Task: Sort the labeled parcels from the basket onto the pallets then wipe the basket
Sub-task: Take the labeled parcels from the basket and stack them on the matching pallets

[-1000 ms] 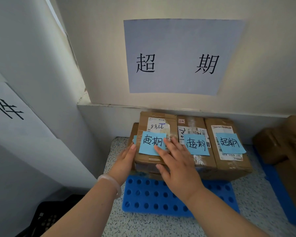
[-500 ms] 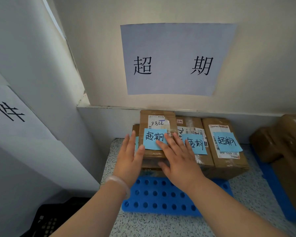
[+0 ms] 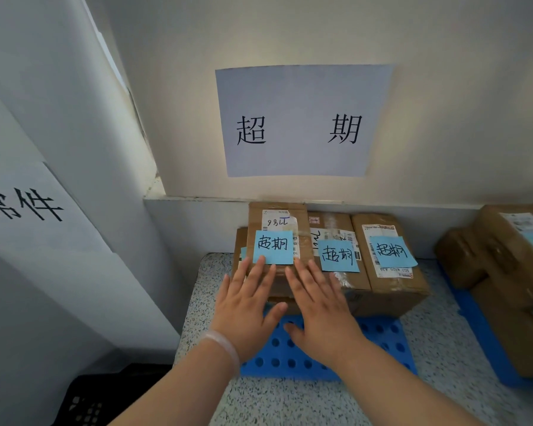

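Cream wall corner with a white paper sign reading 超期, speckled terrazzo floor below. Blue perforated plastic pallet lies on the floor against the wall, under the sign. Three cardboard parcels sit on it side by side at the wall end: left parcel stacked on a lower box whose edge peeks out at left, middle parcel, right parcel. Each top carries a blue sticky note with handwritten 超期: left note, middle note, right note. Shipping labels show under the notes.

Left hand, pale bracelet on wrist, fingers spread flat and open, tips at the near edge of the left parcel just under its note; gripping nothing. Right hand likewise flat, fingers splayed, tips at the left/middle parcel tops; contact unclear. Front half of pallet bare.

Black mesh basket at bottom left, mostly cut off, contents not visible. Second blue pallet at right holds more brown parcels, blurred. Another paper sign on left wall, partly cropped.
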A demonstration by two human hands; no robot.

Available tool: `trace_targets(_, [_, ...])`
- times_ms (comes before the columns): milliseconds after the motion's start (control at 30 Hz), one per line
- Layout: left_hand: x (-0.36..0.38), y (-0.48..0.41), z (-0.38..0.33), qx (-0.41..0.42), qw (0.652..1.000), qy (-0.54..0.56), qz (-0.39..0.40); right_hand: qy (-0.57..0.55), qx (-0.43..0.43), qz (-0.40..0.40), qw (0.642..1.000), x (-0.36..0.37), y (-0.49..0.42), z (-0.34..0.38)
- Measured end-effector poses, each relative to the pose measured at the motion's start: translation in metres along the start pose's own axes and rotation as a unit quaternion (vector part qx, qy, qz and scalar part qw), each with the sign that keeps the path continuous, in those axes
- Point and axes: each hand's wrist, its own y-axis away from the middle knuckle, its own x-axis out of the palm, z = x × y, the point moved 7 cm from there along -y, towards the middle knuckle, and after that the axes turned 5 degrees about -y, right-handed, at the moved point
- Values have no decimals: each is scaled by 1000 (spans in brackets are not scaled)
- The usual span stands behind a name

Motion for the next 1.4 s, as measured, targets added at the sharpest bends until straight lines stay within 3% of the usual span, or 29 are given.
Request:
trace_targets(133, [-7,-6,-2,6,998,-46,44,-9,1,56,998,-15,-5,0])
trace_targets(333, [-23,9,-16,10,998,-67,0,-18,32,-1,999,-29,34,-2])
trace_targets(533, [-24,47,-79,52,995,-83,-6,-30,88,-14,996,-39,109,-26])
trace_targets(800, [-36,90,-228,155,984,-76,-39,-26,161,-63,985,-75,240,-80])
trace_targets(967, [-18,138,-344,231,971,-53,-16,-13,238,-80,968,-106,363,-120])
trace_targets(1167, [9,223,-512,369,929,-25,30,7,408,-119,905,-156,547,-171])
trace_targets(1400, [34,333,-673,475,877,35,61,5,528,-163,834,-171,733,-193])
